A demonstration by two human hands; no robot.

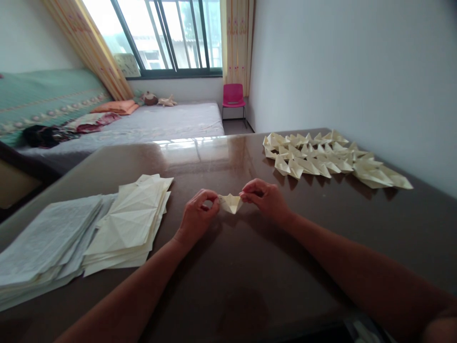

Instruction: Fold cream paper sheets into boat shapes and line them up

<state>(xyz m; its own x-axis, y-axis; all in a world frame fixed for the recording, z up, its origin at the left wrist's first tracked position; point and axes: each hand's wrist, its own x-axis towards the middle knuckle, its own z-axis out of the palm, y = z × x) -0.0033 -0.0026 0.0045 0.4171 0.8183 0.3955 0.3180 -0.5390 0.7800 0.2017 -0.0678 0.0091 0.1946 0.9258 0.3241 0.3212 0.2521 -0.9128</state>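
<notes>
A small folded paper boat (pixel 231 204) in cream paper is held at the middle of the brown table, its pointed underside toward me. My left hand (pixel 200 212) pinches its left tip between thumb and fingers. At the opposite tip, my right hand (pixel 264 197) has its thumb and fingertips pressed together on the paper. Left of my left hand lies a stack of creased cream sheets (pixel 130 214) with star-like fold lines. Beyond my right hand sit rows of folded paper boats (pixel 314 159), nested close together.
A pile of greyish printed sheets (pixel 46 240) lies at the table's left side. The glossy brown table (pixel 221 281) reaches toward a bed (pixel 178 119) and a pink chair (pixel 233 96). A white wall (pixel 350 71) runs along the right. Something dark (pixel 360 328) shows at the near edge.
</notes>
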